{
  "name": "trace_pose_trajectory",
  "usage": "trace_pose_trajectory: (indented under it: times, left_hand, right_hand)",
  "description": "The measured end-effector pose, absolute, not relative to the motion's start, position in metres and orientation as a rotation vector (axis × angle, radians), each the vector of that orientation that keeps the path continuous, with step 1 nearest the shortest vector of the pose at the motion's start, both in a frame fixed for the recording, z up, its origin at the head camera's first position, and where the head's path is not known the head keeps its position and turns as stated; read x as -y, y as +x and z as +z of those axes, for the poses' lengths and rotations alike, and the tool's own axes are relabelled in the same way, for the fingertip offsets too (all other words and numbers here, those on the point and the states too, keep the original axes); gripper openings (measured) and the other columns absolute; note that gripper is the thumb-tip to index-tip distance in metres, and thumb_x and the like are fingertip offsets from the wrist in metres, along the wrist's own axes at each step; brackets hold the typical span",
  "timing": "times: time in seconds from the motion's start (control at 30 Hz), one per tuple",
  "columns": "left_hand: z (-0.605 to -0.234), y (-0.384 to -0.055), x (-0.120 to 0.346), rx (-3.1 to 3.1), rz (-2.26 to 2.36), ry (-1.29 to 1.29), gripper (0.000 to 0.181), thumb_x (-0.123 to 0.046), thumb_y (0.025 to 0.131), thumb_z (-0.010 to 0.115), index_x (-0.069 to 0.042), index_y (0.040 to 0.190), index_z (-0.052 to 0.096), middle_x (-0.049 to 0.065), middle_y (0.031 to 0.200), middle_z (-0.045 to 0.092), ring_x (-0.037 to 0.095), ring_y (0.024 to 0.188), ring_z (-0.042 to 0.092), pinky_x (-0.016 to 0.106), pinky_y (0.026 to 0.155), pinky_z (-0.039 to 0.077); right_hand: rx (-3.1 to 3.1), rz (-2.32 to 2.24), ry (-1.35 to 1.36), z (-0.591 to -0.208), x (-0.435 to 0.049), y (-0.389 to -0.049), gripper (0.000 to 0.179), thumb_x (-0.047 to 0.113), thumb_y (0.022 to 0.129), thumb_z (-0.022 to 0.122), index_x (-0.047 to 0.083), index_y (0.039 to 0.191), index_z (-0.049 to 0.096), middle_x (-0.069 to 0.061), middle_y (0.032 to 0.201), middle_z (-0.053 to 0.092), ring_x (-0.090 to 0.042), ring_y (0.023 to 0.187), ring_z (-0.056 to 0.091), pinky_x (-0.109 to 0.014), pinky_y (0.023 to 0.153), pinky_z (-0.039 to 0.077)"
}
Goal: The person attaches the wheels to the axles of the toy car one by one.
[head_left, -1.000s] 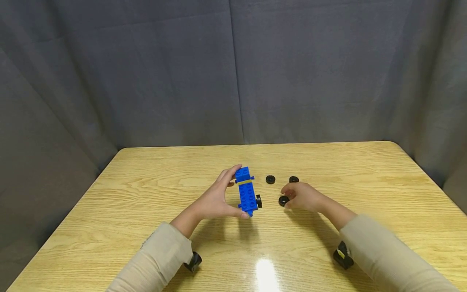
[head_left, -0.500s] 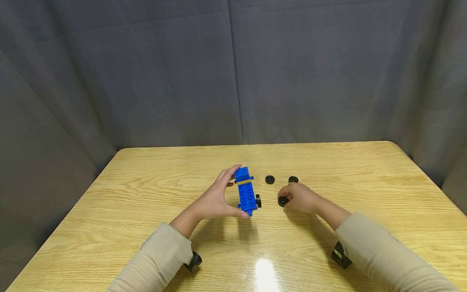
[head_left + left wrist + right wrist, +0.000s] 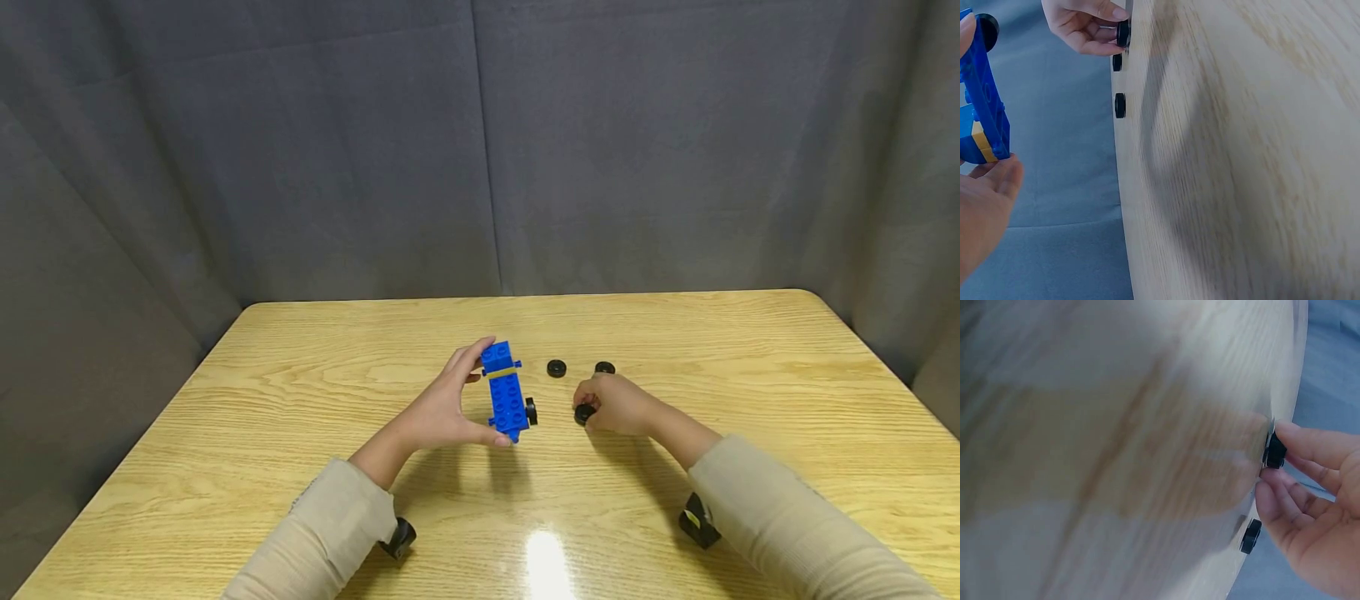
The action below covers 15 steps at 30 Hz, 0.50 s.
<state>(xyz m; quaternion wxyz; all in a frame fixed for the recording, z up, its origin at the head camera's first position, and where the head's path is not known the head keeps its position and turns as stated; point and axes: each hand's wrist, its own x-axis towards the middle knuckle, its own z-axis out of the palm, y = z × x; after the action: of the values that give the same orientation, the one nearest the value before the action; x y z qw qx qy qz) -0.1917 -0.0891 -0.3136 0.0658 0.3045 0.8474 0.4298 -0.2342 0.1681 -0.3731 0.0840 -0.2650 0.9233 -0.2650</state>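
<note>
Over the last second our right hand (image 3: 618, 406) has drawn its fingers in around a black wheel (image 3: 582, 415), now pinched low at the tabletop (image 3: 300, 400), so we judge a wheel is secured; our left hand (image 3: 441, 408) grips the blue base (image 3: 507, 404) end to end above the tabletop; its long axis runs away from us, far end leaning slightly left, pointed tip towards us.

Glare (image 3: 548, 567) (stark white) on the tabletop (image 3: 795, 392)
</note>
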Motion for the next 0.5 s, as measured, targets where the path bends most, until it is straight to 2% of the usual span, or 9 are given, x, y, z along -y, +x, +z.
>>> trace_pose_trajectory:
  times: [0.5]
  left_hand:
    - [-0.3090,-0.1871,0.0882,-2.555,1.293,0.915,0.102,-0.014,0.063,0.078,-0.014,0.139,0.010,0.010,0.136,0.019,0.026,0.120,0.028,0.038,0.095,0.027]
  right_hand:
    - [-2.750,-0.881,-0.726,-0.3677,-0.1711,-0.2280,0.025,0.003,0.072,0.067,0.000,0.095,0.059,-0.006,0.085,0.056,-0.021,0.078,0.053,-0.033,0.065,0.044]
